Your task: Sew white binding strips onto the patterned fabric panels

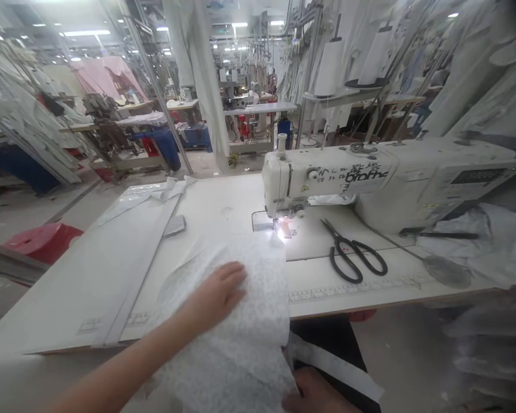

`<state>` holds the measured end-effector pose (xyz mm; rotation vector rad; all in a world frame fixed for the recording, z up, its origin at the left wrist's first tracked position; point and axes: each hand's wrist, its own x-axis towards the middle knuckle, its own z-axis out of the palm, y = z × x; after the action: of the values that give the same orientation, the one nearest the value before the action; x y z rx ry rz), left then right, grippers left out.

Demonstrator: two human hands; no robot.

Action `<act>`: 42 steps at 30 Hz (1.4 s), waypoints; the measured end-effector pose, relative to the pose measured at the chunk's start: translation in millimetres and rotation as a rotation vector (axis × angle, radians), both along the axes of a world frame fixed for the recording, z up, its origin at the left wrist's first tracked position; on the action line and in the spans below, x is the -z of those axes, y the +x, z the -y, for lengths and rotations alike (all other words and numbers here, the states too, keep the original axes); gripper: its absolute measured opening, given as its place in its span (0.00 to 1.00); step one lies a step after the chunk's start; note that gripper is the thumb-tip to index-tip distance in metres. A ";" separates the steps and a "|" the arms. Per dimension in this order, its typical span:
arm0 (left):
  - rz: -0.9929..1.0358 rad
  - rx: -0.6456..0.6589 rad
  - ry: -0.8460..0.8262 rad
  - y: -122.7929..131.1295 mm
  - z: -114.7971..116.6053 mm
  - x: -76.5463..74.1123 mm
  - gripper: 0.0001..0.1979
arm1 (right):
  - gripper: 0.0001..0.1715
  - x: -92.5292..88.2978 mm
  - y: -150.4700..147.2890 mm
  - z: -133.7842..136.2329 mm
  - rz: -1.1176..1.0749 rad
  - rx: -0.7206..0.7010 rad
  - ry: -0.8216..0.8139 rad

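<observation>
A pale patterned cloth (pixel 258 287) lies on the white sewing table and hangs over its front edge, its far corner at the lit needle of the sewing machine (pixel 335 175). My left hand (pixel 217 292) rests flat on the cloth, fingers spread a little and pointing right. Below the table edge, my right hand (pixel 316 393) is closed on the cloth's right edge, its fingertips partly hidden. Beside that hand a narrow white strip (pixel 339 367) runs to the lower right. Black-handled scissors (pixel 352 255) lie right of the needle.
A ruler tape (pixel 352 287) runs along the table's front edge. White fabric (pixel 485 241) is heaped at the right, and a small grey piece (pixel 175 225) lies on the left. Thread cones (pixel 329 66) stand above the machine. A red stool (pixel 45 241) is at the left.
</observation>
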<state>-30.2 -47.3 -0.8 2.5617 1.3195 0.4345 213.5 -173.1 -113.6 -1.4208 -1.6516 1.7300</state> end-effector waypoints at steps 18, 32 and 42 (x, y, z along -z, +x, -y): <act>-0.098 0.073 -0.095 77.3 -71.5 -5.0 0.16 | 0.15 -6.8 21.2 -37.8 0.378 0.209 0.412; 0.550 0.242 -1.263 96.5 89.6 3.2 0.14 | 0.20 -119.8 40.2 -29.2 -0.174 0.196 0.200; 1.686 -0.257 -1.150 79.3 64.1 -23.4 0.34 | 0.26 -134.5 39.6 15.0 -0.076 0.309 0.421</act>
<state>49.1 -111.4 22.6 0.5282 0.6854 1.0523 253.1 -188.0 20.9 -1.3058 -1.5425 1.1697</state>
